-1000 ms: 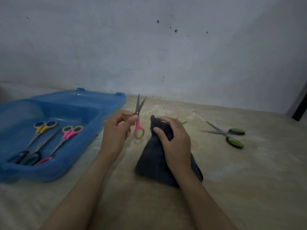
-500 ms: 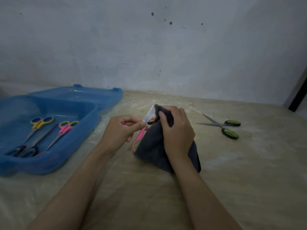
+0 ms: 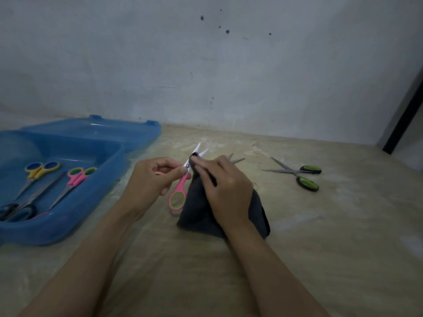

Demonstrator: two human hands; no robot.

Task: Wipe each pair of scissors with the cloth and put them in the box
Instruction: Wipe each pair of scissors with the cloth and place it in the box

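My left hand (image 3: 152, 179) pinches a pair of pink-handled scissors (image 3: 177, 197) near the pivot, blades open and pointing away from me. My right hand (image 3: 225, 186) grips a dark grey cloth (image 3: 194, 209) and presses its top fold against the blades. Inside the open blue box (image 3: 91, 202) at the left lie yellow-handled scissors (image 3: 42, 168), pink-and-green scissors (image 3: 80, 175) and dark-handled scissors (image 3: 18, 211). A green-and-black pair (image 3: 306, 177) lies open on the table to the right. Blade tips of another pair (image 3: 237, 159) show behind my right hand.
The box's blue lid (image 3: 96, 129) lies flat behind it against the grey wall. The beige tabletop (image 3: 320, 248) stretches to the right and toward me. A dark vertical edge (image 3: 402, 120) stands at the far right.
The pink scissors tipped from upright toward the cloth, and my right hand lifted the cloth onto the blades and slid it along them. The camera view shifted slightly.
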